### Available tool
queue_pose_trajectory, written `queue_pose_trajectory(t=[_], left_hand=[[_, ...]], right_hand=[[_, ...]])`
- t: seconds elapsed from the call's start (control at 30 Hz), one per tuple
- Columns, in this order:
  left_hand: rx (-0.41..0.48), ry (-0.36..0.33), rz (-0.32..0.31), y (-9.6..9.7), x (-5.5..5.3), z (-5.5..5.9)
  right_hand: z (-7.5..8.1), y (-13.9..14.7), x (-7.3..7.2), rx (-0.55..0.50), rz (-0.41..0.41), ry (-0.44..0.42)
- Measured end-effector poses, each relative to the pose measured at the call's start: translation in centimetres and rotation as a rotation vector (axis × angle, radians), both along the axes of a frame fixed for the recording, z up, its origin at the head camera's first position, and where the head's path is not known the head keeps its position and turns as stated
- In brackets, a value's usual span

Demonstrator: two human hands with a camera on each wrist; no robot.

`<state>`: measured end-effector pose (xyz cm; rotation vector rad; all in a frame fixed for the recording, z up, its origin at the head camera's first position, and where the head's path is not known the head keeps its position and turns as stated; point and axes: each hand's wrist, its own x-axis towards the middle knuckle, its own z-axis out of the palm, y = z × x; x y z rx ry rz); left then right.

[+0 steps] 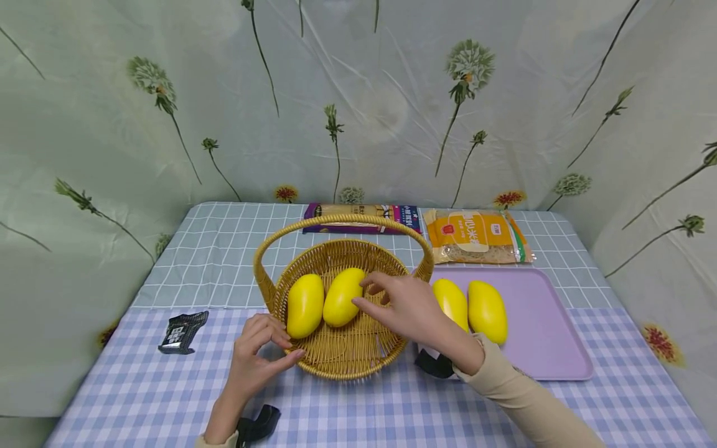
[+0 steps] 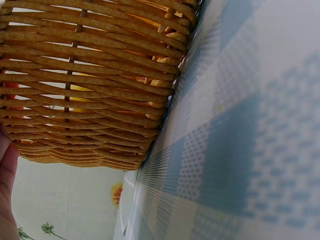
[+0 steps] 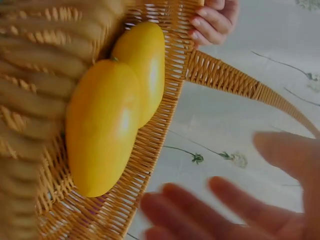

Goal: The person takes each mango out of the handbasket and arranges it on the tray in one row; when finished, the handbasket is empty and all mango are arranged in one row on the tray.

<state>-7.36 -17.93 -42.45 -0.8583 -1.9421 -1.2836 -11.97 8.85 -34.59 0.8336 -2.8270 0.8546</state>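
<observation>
Two yellow mangoes lie side by side in a round wicker basket (image 1: 358,354) with a tall arched handle: a left mango (image 1: 305,306) and a right mango (image 1: 343,297). My left hand (image 1: 259,350) grips the basket's near-left rim, fingers at the edge beside the left mango and thumb along the front. Over the basket's right side, my right hand (image 1: 411,308) has loosely bent, spread fingers close to the right mango. The right wrist view shows that hand's fingers (image 3: 175,210) apart from the mangoes, holding nothing. The basket wall (image 2: 90,115) fills much of the left wrist view.
A purple tray (image 1: 551,323) sits to the right, bearing two more mangoes (image 1: 487,311), one partly behind my right arm. At the back lie a purple-ended packet (image 1: 406,218) and an orange food packet (image 1: 476,236). A small black packet (image 1: 183,333) is at left on the checked cloth.
</observation>
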Motion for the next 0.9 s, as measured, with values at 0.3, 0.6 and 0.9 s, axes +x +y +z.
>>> queue_pose_trajectory(t=[0.3, 0.6, 0.9], left_hand=[[0.0, -0.011, -0.004, -0.1, -0.1, 0.0], [-0.006, -0.014, 0.001, 0.0, 0.1, 0.1], [-0.001, -0.013, -0.001, 0.0, 0.1, 0.1]], right_hand=[[-0.1, -1.7, -2.7, 0.232, -0.03, -0.248], [-1.0, -3.0, -4.1, 0.294, -0.023, -0.309], [-1.5, -4.1, -5.0, 0.317, -0.02, -0.304]])
